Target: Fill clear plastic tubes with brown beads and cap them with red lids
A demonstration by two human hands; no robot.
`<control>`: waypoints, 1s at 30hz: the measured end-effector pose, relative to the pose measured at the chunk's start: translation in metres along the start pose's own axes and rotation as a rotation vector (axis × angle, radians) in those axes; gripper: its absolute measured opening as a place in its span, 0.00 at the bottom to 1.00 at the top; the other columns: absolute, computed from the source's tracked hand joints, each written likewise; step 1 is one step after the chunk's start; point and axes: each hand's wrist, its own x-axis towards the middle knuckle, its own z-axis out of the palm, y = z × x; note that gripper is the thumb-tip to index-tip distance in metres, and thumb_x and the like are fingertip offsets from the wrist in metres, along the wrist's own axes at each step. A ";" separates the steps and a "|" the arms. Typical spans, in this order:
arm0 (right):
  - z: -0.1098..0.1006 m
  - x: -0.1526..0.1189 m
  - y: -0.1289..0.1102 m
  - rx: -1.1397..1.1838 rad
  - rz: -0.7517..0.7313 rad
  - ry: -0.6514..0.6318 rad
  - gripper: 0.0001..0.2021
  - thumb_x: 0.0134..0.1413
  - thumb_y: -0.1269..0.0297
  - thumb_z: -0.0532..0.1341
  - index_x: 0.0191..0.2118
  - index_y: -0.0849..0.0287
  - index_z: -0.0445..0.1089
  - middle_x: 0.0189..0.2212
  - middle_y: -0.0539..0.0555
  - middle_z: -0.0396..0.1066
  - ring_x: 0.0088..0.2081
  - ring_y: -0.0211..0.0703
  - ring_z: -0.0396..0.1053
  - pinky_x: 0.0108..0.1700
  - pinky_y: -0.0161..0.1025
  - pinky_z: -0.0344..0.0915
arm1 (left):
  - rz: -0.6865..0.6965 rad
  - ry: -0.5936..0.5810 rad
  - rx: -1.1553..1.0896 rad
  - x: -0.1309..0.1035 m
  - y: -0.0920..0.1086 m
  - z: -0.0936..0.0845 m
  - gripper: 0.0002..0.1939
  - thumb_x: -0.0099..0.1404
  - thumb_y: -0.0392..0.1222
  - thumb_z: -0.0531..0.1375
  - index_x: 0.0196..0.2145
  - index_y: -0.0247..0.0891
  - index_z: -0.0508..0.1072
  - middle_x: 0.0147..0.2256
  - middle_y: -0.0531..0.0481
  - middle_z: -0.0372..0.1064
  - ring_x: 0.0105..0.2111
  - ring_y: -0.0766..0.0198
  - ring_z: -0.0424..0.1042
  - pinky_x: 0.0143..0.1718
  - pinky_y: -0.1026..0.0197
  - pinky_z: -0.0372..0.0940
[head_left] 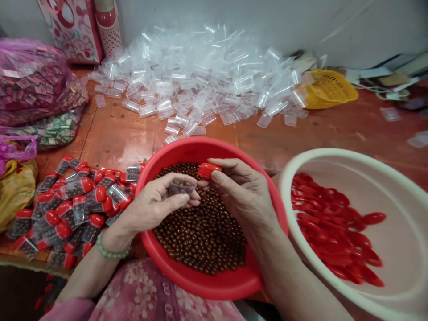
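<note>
Over a red basin [264, 285] of brown beads [203, 232], my left hand [160, 200] grips a small clear container [181, 187] with dark beads showing inside. My right hand [244, 191] pinches a glossy red cap [208, 170] between thumb and fingers, just right of the container and apart from it. Left of the basin lies a pile of capped containers [80, 200] filled with dark beads. To the right, a white basin [401, 223] holds many red pieces [327, 223].
Clear empty containers [200, 84] are heaped along the wall, beside a yellow basket [329, 89]. Plastic bags of small packets [33, 84] stand at the left, near a patterned bag [73, 26] and a bottle [107, 31]. Papers and cables lie at the far right.
</note>
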 end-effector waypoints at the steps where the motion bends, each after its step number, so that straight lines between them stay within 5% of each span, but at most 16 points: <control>1: 0.000 0.000 0.000 -0.007 -0.015 0.008 0.13 0.49 0.58 0.69 0.42 0.52 0.74 0.33 0.50 0.78 0.29 0.39 0.77 0.36 0.39 0.75 | -0.009 0.014 0.021 0.001 0.000 0.000 0.14 0.62 0.41 0.63 0.45 0.35 0.70 0.37 0.48 0.72 0.39 0.65 0.73 0.48 0.58 0.66; 12: -0.001 -0.005 0.003 -0.180 -0.195 0.033 0.10 0.53 0.61 0.67 0.42 0.48 0.76 0.40 0.50 0.77 0.42 0.41 0.75 0.49 0.42 0.71 | -0.012 -0.014 0.190 0.000 0.005 0.003 0.11 0.63 0.38 0.60 0.43 0.35 0.69 0.37 0.49 0.70 0.39 0.66 0.70 0.46 0.61 0.64; 30: 0.010 -0.011 -0.004 -0.312 -0.288 -0.013 0.10 0.55 0.64 0.65 0.43 0.46 0.76 0.39 0.50 0.77 0.42 0.42 0.74 0.48 0.43 0.71 | 0.000 0.063 0.277 0.006 -0.006 -0.005 0.13 0.62 0.37 0.60 0.45 0.38 0.73 0.39 0.50 0.71 0.39 0.64 0.68 0.45 0.60 0.61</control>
